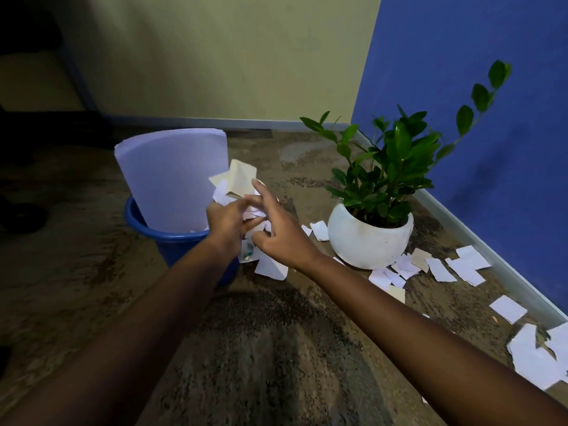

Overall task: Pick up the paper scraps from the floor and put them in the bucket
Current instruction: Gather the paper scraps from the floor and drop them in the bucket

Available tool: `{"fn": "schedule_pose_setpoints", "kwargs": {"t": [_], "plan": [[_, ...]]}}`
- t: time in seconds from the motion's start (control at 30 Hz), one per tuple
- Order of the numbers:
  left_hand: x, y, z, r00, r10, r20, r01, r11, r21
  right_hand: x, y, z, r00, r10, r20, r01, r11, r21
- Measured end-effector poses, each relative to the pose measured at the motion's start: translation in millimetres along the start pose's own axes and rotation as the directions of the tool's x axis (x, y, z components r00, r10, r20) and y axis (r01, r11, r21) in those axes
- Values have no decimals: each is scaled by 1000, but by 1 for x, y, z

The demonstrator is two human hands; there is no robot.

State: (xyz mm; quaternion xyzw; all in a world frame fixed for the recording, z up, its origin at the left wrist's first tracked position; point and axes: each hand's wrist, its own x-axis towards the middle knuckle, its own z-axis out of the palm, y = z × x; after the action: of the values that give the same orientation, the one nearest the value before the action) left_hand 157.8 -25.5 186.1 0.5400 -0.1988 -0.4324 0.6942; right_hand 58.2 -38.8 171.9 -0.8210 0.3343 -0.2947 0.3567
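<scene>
Left hand (229, 221) clutching a bunch of white and tan paper scraps (238, 181) at frame centre, right hand (282, 238) splayed open against the bunch, round blue plastic bucket (147, 230) just left of both hands, loose white scraps (464, 265) lower right

Access around the bucket. The mouth of the bucket (144, 224) is largely blocked by a tall white sheet (172, 176) standing in it, and only the near right part of the rim is open. The gap between the bucket and the white pot (368, 241) is taken up by the left hand (227, 222), which grips a bundle of scraps (238, 179), and by the right hand (278, 236), its fingers spread against the bundle. Plant leaves (396, 155) spread above the pot and reach toward the blue wall (476, 87). Loose scraps (461, 269) lie in the narrow strip between pot and skirting. Bare floor (261, 348) in the foreground and left of the bucket gives free passage.
</scene>
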Motion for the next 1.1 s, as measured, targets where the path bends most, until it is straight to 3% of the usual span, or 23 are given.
{"fn": "schedule_pose_setpoints", "kwargs": {"t": [0.17,0.27,0.4,0.5,0.53,0.6,0.67,0.77,0.9,0.97,1.1], "plan": [[19,23,-12,990,-47,-136,27,989,-146,15,-12,4,998,-39,58,43,996,-77],[31,31,-22,983,-112,-143,85,980,-179,21,-15,9,996,-38,82,48,991,-123],[42,34,-34,971,-184,-156,189,982,21,17,-5,14,994,19,111,1,985,-173],[36,25,-31,976,-10,-216,80,945,316,6,10,13,989,80,128,-55,980,-192],[30,18,-28,974,119,-191,-6,862,507,2,16,11,986,108,129,-81,977,-198],[16,1,-22,932,364,-5,-220,573,790,-7,29,5,977,172,126,-142,966,-217],[5,-20,-17,875,429,222,-393,364,845,-18,45,-1,965,233,120,-201,952,-232],[-10,-56,-8,846,324,423,-502,215,838,-40,74,-12,936,334,112,-290,911,-291],[-44,-118,-3,822,163,545,-563,91,822,-87,116,-28,857,511,66,-462,819,-340],[-58,-147,0,819,50,571,-573,26,819,-113,134,-38,814,581,26,-536,767,-352],[-75,-182,9,830,-202,521,-530,10,848,-166,164,-56,669,736,-101,-697,575,-427]]}}
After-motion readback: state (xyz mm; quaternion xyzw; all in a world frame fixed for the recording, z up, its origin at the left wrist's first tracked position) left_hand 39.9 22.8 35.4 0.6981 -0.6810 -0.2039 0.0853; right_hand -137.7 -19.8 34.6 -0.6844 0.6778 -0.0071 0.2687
